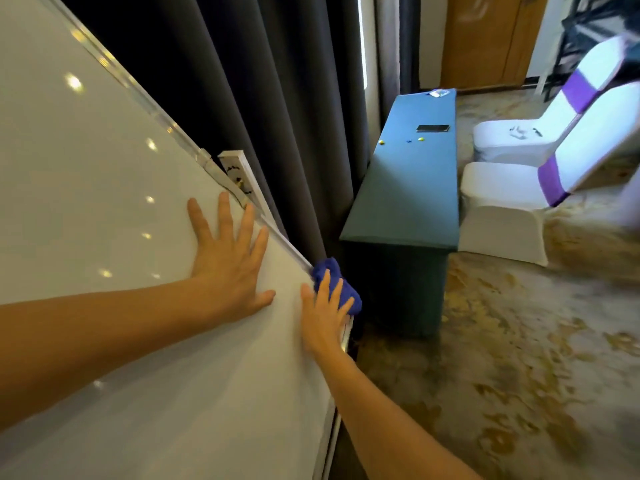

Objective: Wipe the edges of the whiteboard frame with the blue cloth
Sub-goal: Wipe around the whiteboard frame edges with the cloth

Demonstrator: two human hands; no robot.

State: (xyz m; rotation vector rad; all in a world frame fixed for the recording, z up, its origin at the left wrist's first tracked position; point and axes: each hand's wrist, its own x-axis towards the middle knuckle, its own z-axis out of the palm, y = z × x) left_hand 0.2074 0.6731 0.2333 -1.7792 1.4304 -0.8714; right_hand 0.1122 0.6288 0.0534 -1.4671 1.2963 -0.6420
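Note:
The whiteboard fills the left half of the head view, tilted, with its pale frame edge running down to the lower right corner. My left hand lies flat on the board surface, fingers spread, holding nothing. My right hand presses the blue cloth against the frame at the board's corner, fingers stretched over the cloth. The cloth is bunched and partly hidden under my fingers.
Dark curtains hang right behind the board. A long table in a teal cover stands to the right with a phone and small bits on it. Two white-covered chairs with purple sashes stand beyond, on patterned carpet.

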